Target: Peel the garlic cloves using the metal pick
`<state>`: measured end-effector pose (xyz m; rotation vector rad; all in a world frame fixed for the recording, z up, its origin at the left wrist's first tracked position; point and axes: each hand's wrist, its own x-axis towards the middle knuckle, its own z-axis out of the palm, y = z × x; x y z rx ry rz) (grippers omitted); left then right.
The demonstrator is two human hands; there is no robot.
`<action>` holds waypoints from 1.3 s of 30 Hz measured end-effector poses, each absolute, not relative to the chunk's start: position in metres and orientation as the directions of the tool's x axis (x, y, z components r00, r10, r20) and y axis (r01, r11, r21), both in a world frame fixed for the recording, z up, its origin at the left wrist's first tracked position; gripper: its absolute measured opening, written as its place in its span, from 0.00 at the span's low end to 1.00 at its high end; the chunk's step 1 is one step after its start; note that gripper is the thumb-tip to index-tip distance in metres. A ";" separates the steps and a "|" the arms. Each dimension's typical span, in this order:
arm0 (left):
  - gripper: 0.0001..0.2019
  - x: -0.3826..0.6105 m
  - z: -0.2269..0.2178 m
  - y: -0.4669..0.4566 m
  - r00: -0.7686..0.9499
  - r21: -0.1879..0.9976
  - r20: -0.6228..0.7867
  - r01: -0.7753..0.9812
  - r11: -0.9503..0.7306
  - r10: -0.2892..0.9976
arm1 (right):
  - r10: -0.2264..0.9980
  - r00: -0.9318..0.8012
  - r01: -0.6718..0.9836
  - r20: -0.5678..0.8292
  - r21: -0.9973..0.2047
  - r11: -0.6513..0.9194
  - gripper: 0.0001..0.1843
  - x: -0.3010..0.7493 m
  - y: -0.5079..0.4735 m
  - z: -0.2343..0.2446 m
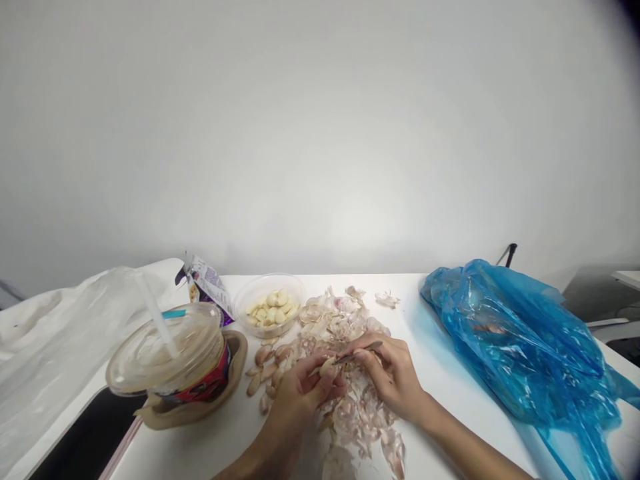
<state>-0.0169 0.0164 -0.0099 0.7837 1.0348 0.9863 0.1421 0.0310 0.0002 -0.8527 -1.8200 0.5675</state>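
the left grip (300,393) pinches a clove (327,365) between thumb and fingers; the right grip (393,373) grasps a thin tool (370,348), its tip right at the clove, though whether it touches is too small to tell. the clove is above a heap of skins (345,327) that spreads over the bench (465,407). one scrap (387,300) lies just apart, beyond the heap. unpeeled cloves (267,370) lie between the left grip and a clear bowl (243,295), which holds peeled cloves (280,308). left of these, a lidded cup (203,380) with a straw (153,310) sits in a brown holder (240,363), a packet (213,287) behind it. a blue bag (520,347) lies right of the right grip, well apart from it.
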 end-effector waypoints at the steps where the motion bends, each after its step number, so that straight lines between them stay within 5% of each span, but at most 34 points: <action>1: 0.12 -0.016 -0.011 0.016 0.195 0.886 -0.323 -0.282 0.368 0.926 | 0.763 -0.255 0.294 0.594 -0.704 0.647 0.09 0.142 0.031 0.000; 39: 0.12 -0.014 -0.005 0.014 0.230 0.858 -0.381 -0.272 0.435 0.895 | 0.721 -0.415 0.315 0.556 -0.655 0.687 0.07 0.140 0.032 -0.005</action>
